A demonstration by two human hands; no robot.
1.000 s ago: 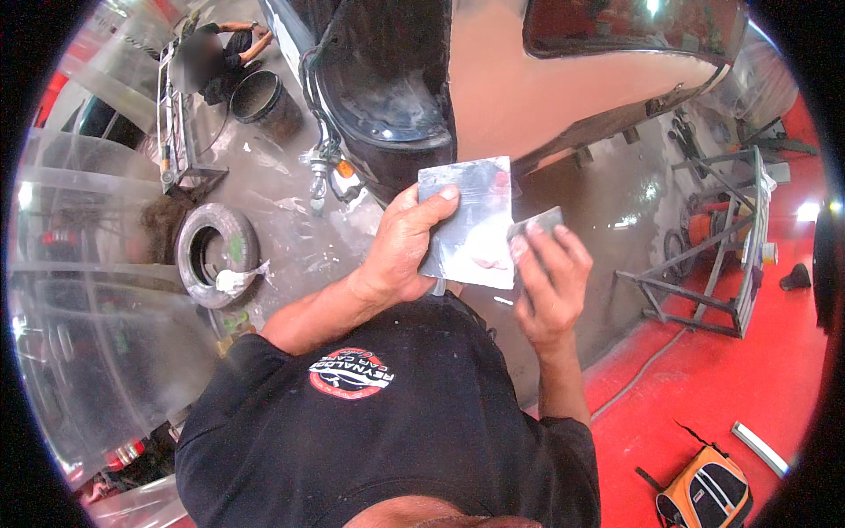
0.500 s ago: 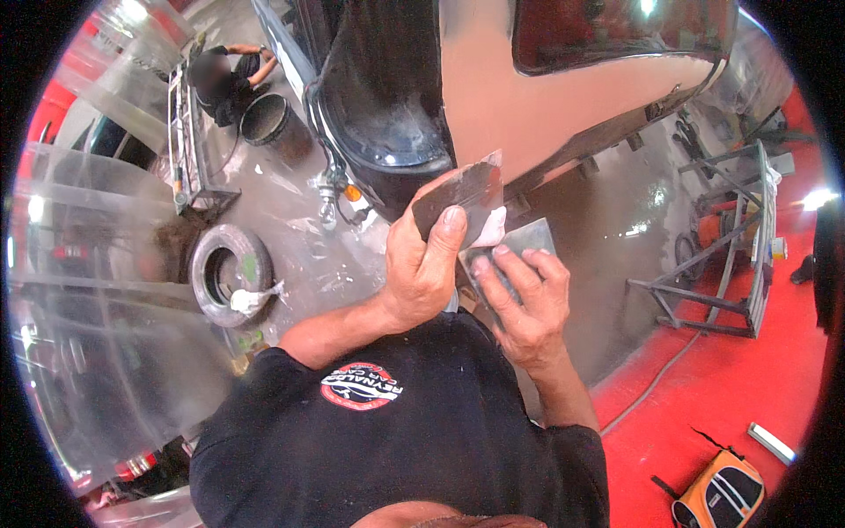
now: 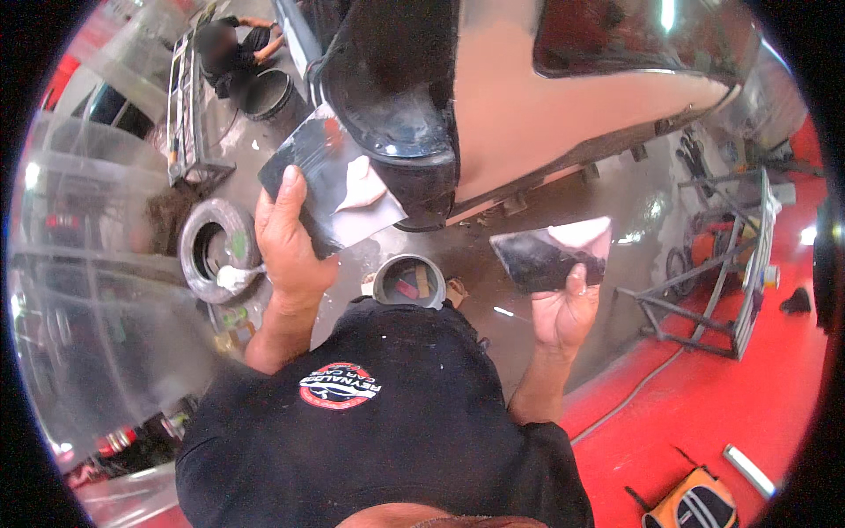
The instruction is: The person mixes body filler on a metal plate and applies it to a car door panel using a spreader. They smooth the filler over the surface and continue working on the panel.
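My left hand [image 3: 289, 242] grips a shiny metal mixing plate [image 3: 327, 180] with a smear of pale putty on it, held up near the black wheel arch of a car [image 3: 396, 114]. My right hand [image 3: 559, 317] holds a smaller flat metal spreader [image 3: 550, 255] out to the right, apart from the plate. An open round tin [image 3: 407, 282] sits on the floor below, between my two hands. My black shirt fills the lower middle.
The car's sanded pale body panel [image 3: 546, 106] spans the top. A tyre [image 3: 211, 251] lies on the floor at left. Another person [image 3: 238, 44] crouches by a metal rack at top left. A metal stand [image 3: 713, 290] and red floor lie right; an orange bag [image 3: 695, 506] lower right.
My hands have separated: the left lifted the plate up and left toward the wheel arch, the right drew the spreader off to the right. The tin has come into view between them.
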